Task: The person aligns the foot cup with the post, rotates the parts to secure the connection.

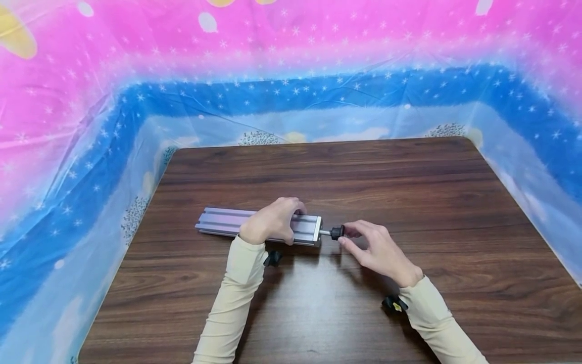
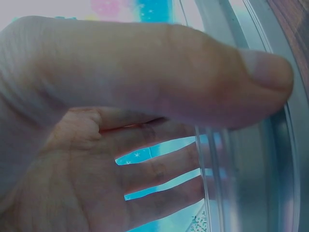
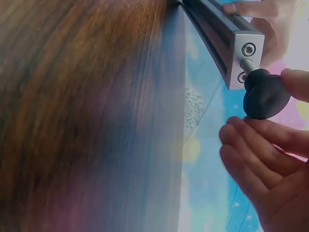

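Observation:
A silver aluminium profile (image 1: 218,220) with grooves along its length lies on the table. My left hand (image 1: 272,220) grips it from above near its right end; in the left wrist view the thumb (image 2: 193,72) lies along one side and the fingers reach the other. On the profile's end sits a metal end plate (image 3: 237,58) with two socket-head screws. From between these screws sticks out a threaded stud (image 3: 248,65), which carries a black levelling foot (image 3: 267,96). Thumb and fingertips of my right hand (image 1: 378,251) pinch the foot's round base.
The brown wood-grain table (image 1: 318,172) has rounded far corners. A pink and blue patterned cloth (image 1: 291,96) hangs round its back and sides. Beneath each wrist shows a black strapped-on device (image 1: 392,304).

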Tool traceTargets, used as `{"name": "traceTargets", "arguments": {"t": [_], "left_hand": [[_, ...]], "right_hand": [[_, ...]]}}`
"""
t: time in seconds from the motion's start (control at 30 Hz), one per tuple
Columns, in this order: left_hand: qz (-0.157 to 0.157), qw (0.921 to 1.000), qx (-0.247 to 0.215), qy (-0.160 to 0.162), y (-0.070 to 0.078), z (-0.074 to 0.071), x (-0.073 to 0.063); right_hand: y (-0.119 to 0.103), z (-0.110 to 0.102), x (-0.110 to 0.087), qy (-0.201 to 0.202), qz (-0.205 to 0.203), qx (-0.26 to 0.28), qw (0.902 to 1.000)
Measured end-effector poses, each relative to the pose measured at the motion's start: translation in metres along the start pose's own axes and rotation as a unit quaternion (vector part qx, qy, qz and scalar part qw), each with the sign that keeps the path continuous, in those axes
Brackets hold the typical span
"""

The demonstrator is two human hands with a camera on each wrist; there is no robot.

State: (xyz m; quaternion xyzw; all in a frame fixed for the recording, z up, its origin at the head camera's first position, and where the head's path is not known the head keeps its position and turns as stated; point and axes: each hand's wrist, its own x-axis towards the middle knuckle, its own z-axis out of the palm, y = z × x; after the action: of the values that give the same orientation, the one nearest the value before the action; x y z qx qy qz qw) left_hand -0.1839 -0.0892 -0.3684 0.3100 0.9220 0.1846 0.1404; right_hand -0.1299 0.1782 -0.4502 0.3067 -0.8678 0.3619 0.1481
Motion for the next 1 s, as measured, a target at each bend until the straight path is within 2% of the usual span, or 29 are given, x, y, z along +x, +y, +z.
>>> {"name": "traceTargets", "arguments": {"t": [0.13, 0.27, 0.4, 0.63, 0.73, 0.87, 1.0], "left_hand": [[0.0, 1.0, -0.001, 0.001, -0.0002, 0.0004, -0.0001], [-0.001, 1.0, -0.004, 0.002, -0.0002, 0.0008, -0.0007], [0.0, 1.0, -0.004, 0.001, -0.0008, 0.0015, -0.0019], [-0.003, 1.0, 0.002, 0.0, 0.0011, -0.0002, -0.0041], [-0.005, 1.0, 0.003, -0.003, 0.0017, -0.0006, -0.0036], [-0.011, 0.9999, 0.004, -0.007, 0.0025, -0.0018, -0.0013], [-0.017, 0.9997, 0.005, -0.013, 0.0032, -0.0026, -0.0003]], "right_hand": [[-0.0017, 0.0011, 0.0011, -0.022, 0.048, 0.016, 0.9985], [-0.0029, 0.0019, 0.0006, -0.03, 0.066, 0.012, 0.9973], [-0.0036, 0.0014, -0.0019, -0.019, 0.056, -0.006, 0.9982], [-0.005, 0.0011, -0.0025, 0.005, -0.018, -0.018, 0.9997], [-0.0054, 0.0011, -0.002, 0.008, -0.033, -0.017, 0.9993], [-0.0048, -0.0003, 0.0001, 0.0, -0.027, -0.01, 0.9996], [-0.0049, 0.0002, 0.001, -0.018, 0.002, 0.005, 0.9998]]}}
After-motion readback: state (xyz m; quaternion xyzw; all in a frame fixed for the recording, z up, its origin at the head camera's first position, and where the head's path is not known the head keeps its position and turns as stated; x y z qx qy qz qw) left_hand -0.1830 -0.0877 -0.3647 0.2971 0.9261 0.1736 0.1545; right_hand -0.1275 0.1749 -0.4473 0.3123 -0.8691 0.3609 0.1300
